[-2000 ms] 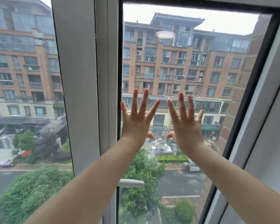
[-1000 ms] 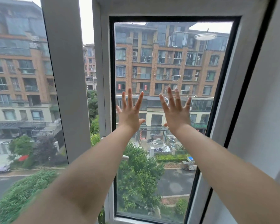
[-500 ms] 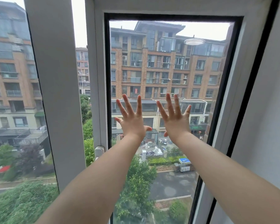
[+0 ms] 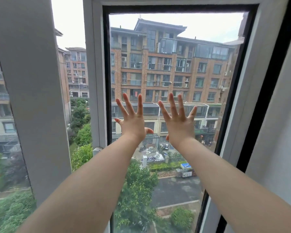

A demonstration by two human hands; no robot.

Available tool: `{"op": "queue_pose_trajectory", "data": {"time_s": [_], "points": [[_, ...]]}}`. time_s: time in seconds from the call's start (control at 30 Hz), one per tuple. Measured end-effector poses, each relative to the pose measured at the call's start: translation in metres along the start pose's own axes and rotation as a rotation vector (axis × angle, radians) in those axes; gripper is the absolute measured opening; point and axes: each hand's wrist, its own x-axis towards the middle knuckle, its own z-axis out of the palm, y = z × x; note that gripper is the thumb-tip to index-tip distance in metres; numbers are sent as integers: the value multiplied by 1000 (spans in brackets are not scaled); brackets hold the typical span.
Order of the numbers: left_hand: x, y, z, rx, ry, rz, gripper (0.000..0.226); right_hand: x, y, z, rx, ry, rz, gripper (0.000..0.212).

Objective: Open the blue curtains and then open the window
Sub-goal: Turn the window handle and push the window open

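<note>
The window sash [image 4: 95,81], white-framed with a black seal, stands swung outward, leaving an open gap along its left edge. My left hand [image 4: 133,121] and my right hand [image 4: 179,122] lie flat on its glass pane [image 4: 175,52] side by side, fingers spread, both arms stretched out. A white handle base [image 4: 96,149] shows at the sash's left edge, below my left hand. No blue curtain is in view.
A fixed grey mullion [image 4: 30,91] stands left of the gap, with another fixed pane at the far left. The white frame and wall [image 4: 275,115] border the right side. Outside lie brick apartment blocks, trees and a street far below.
The sash has swung further outward under both palms and the gap on its left has widened. My arms have stretched out more and my fingers have spread wider.
</note>
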Motion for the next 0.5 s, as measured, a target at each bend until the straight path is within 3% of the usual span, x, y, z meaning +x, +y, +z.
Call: {"op": "queue_pose_trajectory", "data": {"time_s": [0.2, 0.5], "points": [[35, -14, 13, -56, -43, 66, 131, 30, -13, 21, 95, 73, 10, 100], [67, -27, 27, -85, -67, 120, 133, 44, -8, 27, -22, 62, -22, 103]]}}
